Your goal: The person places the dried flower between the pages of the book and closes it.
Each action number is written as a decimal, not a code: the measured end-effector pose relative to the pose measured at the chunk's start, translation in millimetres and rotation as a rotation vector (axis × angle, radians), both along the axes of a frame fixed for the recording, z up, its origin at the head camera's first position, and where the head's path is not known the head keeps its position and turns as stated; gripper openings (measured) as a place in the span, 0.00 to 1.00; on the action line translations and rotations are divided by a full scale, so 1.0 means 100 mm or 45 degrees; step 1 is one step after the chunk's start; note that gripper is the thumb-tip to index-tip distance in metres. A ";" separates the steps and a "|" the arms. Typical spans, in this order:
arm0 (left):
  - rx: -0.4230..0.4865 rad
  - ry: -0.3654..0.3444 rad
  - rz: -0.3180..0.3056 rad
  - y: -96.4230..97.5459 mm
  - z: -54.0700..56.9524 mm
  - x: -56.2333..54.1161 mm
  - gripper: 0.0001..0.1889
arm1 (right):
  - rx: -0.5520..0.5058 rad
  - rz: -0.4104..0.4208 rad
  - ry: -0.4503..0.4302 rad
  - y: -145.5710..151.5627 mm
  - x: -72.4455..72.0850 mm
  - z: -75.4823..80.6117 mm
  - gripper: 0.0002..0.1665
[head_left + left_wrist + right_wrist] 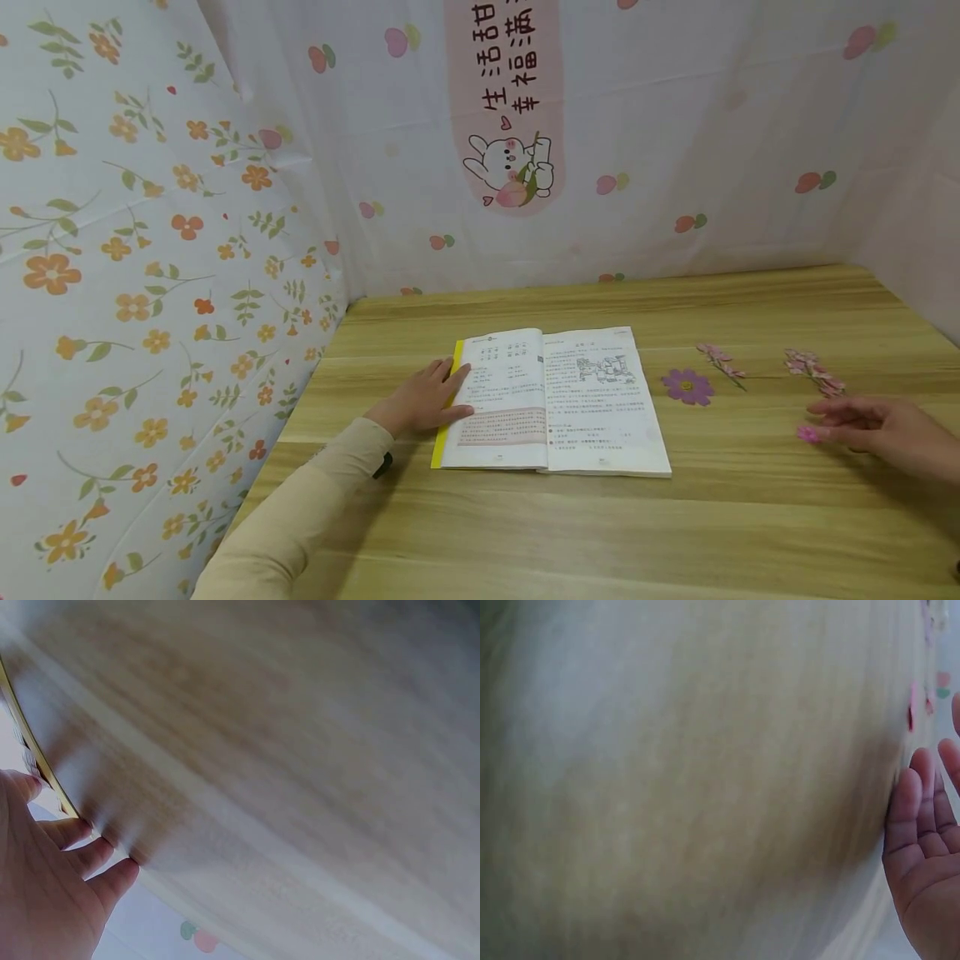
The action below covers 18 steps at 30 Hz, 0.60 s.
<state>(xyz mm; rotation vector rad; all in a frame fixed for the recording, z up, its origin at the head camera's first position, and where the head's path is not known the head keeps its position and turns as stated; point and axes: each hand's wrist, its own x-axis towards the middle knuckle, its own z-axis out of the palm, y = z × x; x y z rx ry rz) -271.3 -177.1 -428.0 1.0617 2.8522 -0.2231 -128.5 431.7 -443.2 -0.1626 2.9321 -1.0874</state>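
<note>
An open book (pixel 495 392) with printed pages and a yellow left edge lies on the table. My left hand (pixel 423 398) rests on its left margin, thumb and fingers spread over the page. In the left wrist view the left hand (pixel 56 877) shows its fingertips down by the yellow book edge. At the far right, my right hand (pixel 881 433) hovers low over the table with fingers loosely extended. A small bright pink flower (pixel 807 433) is right at its thumb tip. The right wrist view shows the right hand (pixel 930 847) with nothing gripped, the pink flower (pixel 911 712) beyond its fingertips.
A purple flower (pixel 687 387) lies just right of the book. Farther right are a pink flower sprig (pixel 722 363) and a fuller pink sprig (pixel 813 372) behind the right hand. Printed cloth (pixel 660 125) hangs behind the wooden table (pixel 600 533) and along its left.
</note>
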 end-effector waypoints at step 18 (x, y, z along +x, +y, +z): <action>0.006 -0.027 0.020 0.00 -0.03 -0.02 0.43 | 0.107 -0.084 -0.101 -0.13 0.05 0.01 0.25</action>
